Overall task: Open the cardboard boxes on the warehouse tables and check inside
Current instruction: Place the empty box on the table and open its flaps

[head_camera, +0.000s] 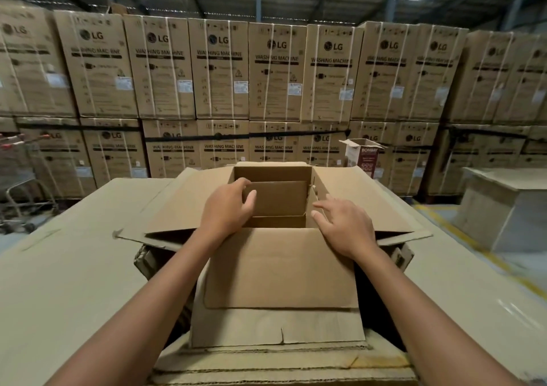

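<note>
As left hand [228,208] grips insert [278,199], box [278,267] open

The table [74,267] before me is broad and topped with plain tan cardboard sheeting, creased on my left. A cardboard box [281,267] stands on it in the middle, its side flaps spread wide and its near flap hanging toward me. Flat corrugated sheets [266,362] lie stacked at the near edge, below that flap. A second table [503,184], topped alike, stands apart on my right.
</note>
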`<state>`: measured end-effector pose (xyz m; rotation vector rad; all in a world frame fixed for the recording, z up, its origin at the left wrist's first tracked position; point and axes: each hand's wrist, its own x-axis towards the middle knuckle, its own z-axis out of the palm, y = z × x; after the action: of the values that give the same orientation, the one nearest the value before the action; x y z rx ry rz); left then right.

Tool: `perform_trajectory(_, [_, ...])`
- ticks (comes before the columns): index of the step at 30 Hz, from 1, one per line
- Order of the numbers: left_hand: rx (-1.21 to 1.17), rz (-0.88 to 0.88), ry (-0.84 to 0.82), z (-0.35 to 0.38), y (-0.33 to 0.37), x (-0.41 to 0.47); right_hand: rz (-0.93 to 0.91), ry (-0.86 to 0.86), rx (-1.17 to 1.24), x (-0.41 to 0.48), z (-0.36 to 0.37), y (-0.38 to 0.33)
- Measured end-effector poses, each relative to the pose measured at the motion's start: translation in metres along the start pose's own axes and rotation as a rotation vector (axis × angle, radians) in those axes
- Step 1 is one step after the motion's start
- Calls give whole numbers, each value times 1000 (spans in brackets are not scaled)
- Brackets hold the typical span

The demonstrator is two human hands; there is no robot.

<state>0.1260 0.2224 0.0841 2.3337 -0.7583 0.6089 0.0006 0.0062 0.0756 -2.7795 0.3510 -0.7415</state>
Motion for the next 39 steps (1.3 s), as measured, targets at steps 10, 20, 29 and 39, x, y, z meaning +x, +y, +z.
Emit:
perform_trajectory(10, [-20, 312, -105, -18, 67, -21, -53, -39, 117, -59, -35, 23])
perform_trajectory(20, [-209, 495, 24, -5, 259, -93, -71, 336, 145, -182, -171, 113])
perform_trajectory(29, [-534, 577, -30, 97, 461, -185, 151, 531, 169, -337, -265, 270])
perform_trajectory(39, [-708, 572, -311, 240, 591, -288, 511, 648, 287, -474, -276, 404])
